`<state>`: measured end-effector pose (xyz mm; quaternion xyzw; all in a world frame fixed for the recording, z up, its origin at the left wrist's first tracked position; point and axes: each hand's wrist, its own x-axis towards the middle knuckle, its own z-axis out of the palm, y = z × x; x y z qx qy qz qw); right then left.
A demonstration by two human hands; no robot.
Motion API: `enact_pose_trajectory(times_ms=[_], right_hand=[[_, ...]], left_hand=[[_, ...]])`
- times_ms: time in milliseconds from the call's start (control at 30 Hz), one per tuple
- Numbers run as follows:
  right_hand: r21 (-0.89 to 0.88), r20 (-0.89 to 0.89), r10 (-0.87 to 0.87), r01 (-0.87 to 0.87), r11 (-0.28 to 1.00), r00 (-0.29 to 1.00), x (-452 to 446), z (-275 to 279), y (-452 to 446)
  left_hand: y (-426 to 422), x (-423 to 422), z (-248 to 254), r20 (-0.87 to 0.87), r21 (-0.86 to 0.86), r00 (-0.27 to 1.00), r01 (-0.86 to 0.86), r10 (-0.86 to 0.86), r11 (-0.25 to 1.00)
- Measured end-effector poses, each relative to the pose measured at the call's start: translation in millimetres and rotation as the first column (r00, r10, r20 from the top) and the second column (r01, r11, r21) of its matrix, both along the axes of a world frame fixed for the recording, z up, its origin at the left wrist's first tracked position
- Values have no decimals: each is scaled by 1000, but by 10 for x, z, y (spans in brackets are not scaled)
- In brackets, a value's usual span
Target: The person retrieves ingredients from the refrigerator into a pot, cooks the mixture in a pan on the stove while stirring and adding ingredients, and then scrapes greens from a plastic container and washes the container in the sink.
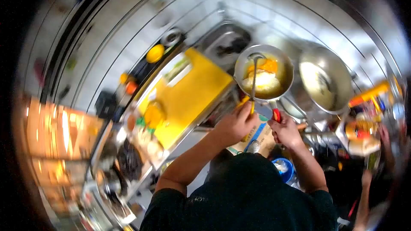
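My left hand (234, 125) is closed around the yellow handle of a ladle (254, 77), whose head is in a round metal pan (292, 72). Inside that pan lie an orange lump (269, 65) and a pale, whitish mass (263, 82) in yellowish liquid. The pan's red handle (276, 114) is gripped by my right hand (286, 131), just below the rim. Close to the pan's right side sits a larger metal pot (327, 79) with a dark streak inside. Motion blur hides finer details of the fingers.
A yellow board (199, 87) spans the counter at left, with a white tray (177, 70) on it. Behind is a metal sink (224, 38). A blue container (283, 169) stands low by my right arm. At far right, another person's forearm (364, 199) shows near bottles.
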<state>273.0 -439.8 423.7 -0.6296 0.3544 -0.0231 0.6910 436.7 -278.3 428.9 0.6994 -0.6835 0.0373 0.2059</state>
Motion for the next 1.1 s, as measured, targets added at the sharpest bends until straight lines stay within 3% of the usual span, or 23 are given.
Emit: enact_pose_trajectory(times_ms=[67, 100, 167, 267, 433, 633, 667, 700, 733, 767, 800, 833, 867, 900, 967, 1033, 1067, 1100], right_hand=[[6, 39, 141, -142, 990, 989, 329, -112, 326], [18, 28, 201, -201, 979, 979, 489, -157, 492], [28, -14, 373, -372, 928, 928, 862, -15, 968], [35, 69, 589, -592, 805, 805, 1340, -231, 1690], [96, 68, 825, -826, 555, 562, 2109, -330, 3414], [138, 145, 895, -904, 404, 422, 2731, -1273, 5586], [287, 206, 850, -861, 421, 484, 2783, -1292, 5910], [158, 102, 885, -886, 437, 454, 2872, -1585, 6250], [326, 163, 870, -858, 397, 465, 2920, -1693, 6490], [318, 184, 873, -867, 383, 453, 2953, -2000, 6739], [414, 147, 891, -845, 339, 429, 3011, -1908, 6875], [253, 78, 921, -901, 352, 381, 3057, -1991, 7073], [273, 28, 931, -899, 343, 363, 3122, -1981, 7214], [131, 58, 961, -956, 262, 271, 3166, -2282, 7351], [53, 8, 974, -973, 225, 226, 3229, -2291, 7517], [293, 65, 947, -913, 283, 314, 3326, -2456, 7718], [252, 37, 954, -926, 280, 298, 3336, -2433, 7751], [318, 223, 923, -919, 234, 313, 3335, -2781, 7803]], left_hand=[[561, 77, 35, 139, -75, 990, -28, 38, 997], [869, 35, 65, 59, -33, 991, -118, 120, 992], [1538, -4, 281, 138, -45, 952, -270, 274, 962], [2454, -248, 333, -290, -144, 777, -612, 558, 777], [3992, -172, 147, -1, -45, 683, -730, 731, 682], [5632, 230, -663, -20, 13, 422, -906, 906, 422], [5867, 286, -782, -71, 63, 396, -914, 915, 401], [6092, 330, -889, -83, 60, 360, -929, 929, 365], [6294, 349, -1055, -93, 66, 309, -947, 946, 316], [6457, 374, -1206, -108, 70, 273, -957, 956, 281], [6590, 418, -1288, -130, 63, 251, -963, 959, 260], [6713, 464, -1357, -152, 56, 226, -970, 962, 237], [6809, 512, -1418, -159, 64, 203, -975, 966, 215], [6907, 545, -1490, -148, 95, 162, -980, 976, 177], [7042, 633, -1606, -199, 48, 151, -985, 968, 163], [7096, 671, -1636, -215, 75, 123, -987, 969, 142], [7098, 678, -1614, -242, 89, 112, -987, 964, 137], [7111, 702, -1675, -258, 111, 86, -987, 962, 118]])
